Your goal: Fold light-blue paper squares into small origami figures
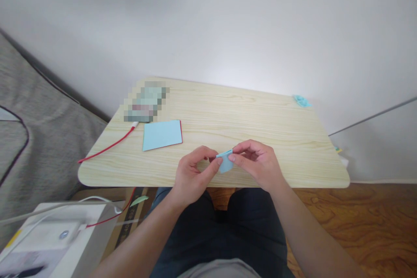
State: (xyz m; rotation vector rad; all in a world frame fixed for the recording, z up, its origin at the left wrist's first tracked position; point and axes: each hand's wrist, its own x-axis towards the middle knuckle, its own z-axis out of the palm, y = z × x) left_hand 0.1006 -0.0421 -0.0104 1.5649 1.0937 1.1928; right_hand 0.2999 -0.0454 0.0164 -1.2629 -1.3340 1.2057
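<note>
Both my hands meet over the near edge of a small light-wood table. Between them is a small folded piece of light blue paper. My left hand pinches its left side with thumb and fingers curled. My right hand pinches its upper right edge. The paper is held just above the tabletop. A stack of square paper sheets, light blue on top with a red sheet showing at its edge, lies flat to the left of my hands.
A blurred-out device sits at the table's far left with a red cable running off the edge. A small blue folded piece lies at the far right corner. A white box stands at lower left, a grey bed on the left.
</note>
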